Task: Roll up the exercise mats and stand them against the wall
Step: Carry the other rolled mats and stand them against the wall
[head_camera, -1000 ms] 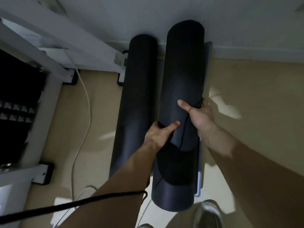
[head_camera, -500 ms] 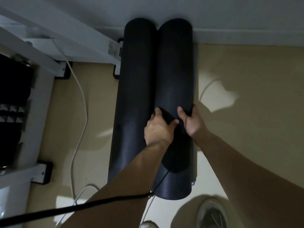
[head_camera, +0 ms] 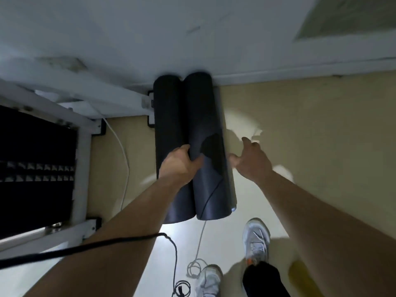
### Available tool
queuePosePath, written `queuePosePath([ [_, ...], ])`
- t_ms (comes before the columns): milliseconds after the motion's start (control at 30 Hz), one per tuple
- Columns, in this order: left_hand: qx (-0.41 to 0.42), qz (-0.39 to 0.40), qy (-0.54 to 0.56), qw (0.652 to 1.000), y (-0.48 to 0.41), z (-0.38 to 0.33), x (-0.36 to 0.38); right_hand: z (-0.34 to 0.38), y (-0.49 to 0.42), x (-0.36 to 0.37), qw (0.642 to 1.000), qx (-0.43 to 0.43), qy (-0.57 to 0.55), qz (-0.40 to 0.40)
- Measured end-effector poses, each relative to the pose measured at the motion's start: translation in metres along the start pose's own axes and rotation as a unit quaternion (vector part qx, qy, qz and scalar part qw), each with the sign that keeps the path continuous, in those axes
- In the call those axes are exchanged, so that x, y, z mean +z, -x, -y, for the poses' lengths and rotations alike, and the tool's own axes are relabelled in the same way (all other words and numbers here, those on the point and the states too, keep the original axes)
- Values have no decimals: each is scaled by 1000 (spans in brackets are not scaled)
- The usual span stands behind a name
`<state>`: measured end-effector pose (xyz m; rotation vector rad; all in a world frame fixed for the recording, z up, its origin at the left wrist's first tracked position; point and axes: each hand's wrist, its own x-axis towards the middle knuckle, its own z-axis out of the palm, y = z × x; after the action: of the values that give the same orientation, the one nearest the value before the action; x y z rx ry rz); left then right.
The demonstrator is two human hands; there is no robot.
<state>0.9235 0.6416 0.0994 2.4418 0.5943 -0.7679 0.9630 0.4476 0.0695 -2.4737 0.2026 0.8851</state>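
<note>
Nearly done | left mat (head_camera: pixel 169 125), right mat (head_camera: pixel 203 108) rolled, upright at wall (head_camera: pixel 192 39) | left hand (head_camera: pixel 180 165) grips right mat | right hand (head_camera: pixel 254 159) spread, empty

Our left hand (head_camera: pixel 180 163) reaches forward on an outstretched bare arm, fingers (head_camera: pixel 183 148) curled and thumb pressed, gripping the right rolled mat (head_camera: pixel 203 116). Our right hand (head_camera: pixel 252 159) hovers just beside it, touching nothing, with its fingers loosely spread. That forearm is extended, and the hand is slightly blurred.
</note>
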Motion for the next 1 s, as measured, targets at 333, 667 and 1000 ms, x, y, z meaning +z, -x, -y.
queuePosePath([
  [333, 148, 40, -123, 980, 162, -80, -15, -80, 211, -98, 995, 55, -21, -85],
  [667, 250, 56, -182, 949, 383, -150, 132, -313, 461, -87, 975, 149, -74, -146],
  [1000, 396, 199, -314, 840, 644, -198, 372, -565, 755, -5, 902, 361, -173, -158],
])
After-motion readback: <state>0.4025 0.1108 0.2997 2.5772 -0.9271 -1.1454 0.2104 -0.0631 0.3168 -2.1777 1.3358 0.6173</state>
